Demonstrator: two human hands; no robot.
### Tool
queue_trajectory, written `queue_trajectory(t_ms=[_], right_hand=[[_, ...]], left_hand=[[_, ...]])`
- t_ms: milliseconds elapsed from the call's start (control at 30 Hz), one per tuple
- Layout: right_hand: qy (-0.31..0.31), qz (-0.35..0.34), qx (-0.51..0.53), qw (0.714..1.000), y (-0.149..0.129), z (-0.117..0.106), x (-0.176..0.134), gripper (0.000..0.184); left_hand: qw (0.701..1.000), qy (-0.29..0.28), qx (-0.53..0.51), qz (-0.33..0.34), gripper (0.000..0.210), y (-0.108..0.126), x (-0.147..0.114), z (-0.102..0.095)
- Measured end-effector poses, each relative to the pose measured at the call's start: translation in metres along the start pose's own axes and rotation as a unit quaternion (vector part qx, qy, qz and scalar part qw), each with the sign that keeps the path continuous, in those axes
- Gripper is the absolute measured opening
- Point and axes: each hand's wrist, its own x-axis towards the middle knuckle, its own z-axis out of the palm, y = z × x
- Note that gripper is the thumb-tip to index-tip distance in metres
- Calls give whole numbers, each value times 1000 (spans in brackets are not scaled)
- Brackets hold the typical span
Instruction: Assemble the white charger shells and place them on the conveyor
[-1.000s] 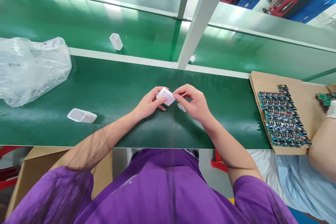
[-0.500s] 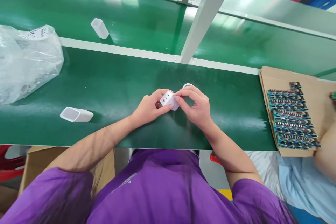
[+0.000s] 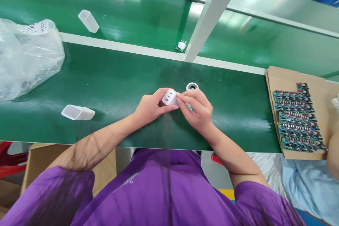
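I hold the white charger shell above the green surface, left hand pinching it, right hand fingertips pressed against its face; I judge fitting is underway, needing steady pressure.

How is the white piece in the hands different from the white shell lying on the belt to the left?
The white piece in the hands is held by both hands and shows a face with slots; the white shell on the belt lies untouched on its side, its open, hollow end showing. The shell looks longer. Both are white with rounded corners.
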Motion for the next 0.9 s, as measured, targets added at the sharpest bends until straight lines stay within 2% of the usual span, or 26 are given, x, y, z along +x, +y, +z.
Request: queue_trajectory(t_ms=[100,200,300,400,533,633,900], right_hand=[[-38,22,11,999,2,0,-1,20],[-61,95,109,988,6,-2,2,19],[-81,187,251,946,8,-3,5,16],[-103,268,339,896,6,-1,5,18],[-127,308,401,853,2,4,4,23],[-126,320,410,845,0,5,3,23],[-114,331,389,852,-3,5,1,25]], left_hand=[[1000,10,3,-10,51,-1,1,-1],[1000,5,-8,-14,49,0,1,-2],[998,-24,-49,-16,45,4,1,-4],[990,-59,-127,-33,43,7,1,-5],[968,-92,-223,-69,36,7,2,-4],[964,-97,-235,-72,34,5,1,-4],[976,-93,-184,-73,35,5,1,-5]])
